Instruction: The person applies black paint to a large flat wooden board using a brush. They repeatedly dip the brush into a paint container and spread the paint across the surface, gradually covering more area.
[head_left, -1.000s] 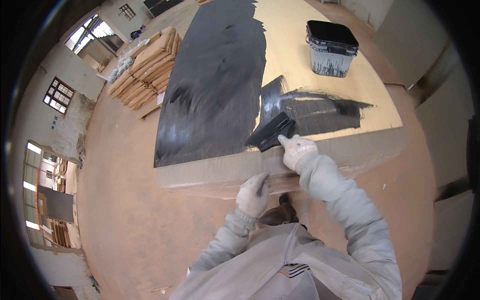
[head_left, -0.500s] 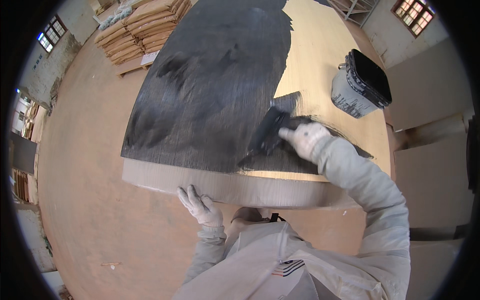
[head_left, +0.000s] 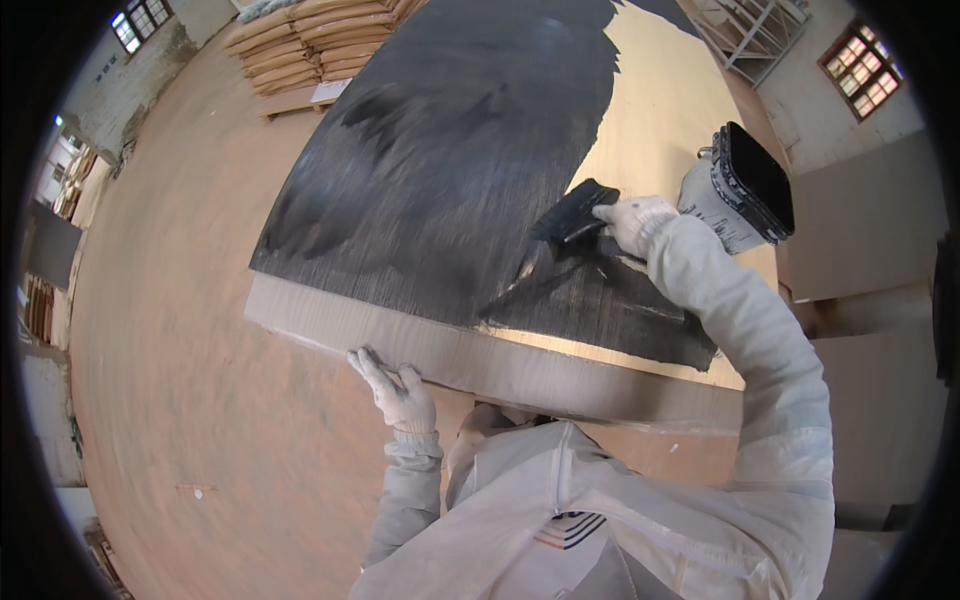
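In my gloved right hand is a wide scraper coated in black, its blade against the surface of a pale wood-coloured sheet. Wet-looking black coating covers the left and much of the near part of that sheet. A bare pale strip runs along the near edge. My gloved left hand has its fingers stretched out, resting at the near side of the thick grey stack under the sheet. At the right of the sheet stands a grey bucket with a black rim, smeared with black.
Brown sacks are piled on a pallet at the far left. A metal frame stands at the far right, and large grey panels lean along the right side. Reddish floor lies to the left.
My right hand has carried the scraper away from me and slightly right. Black now covers more of the near right area. My left hand remains by the stack's edge; the whole view has shifted slightly.
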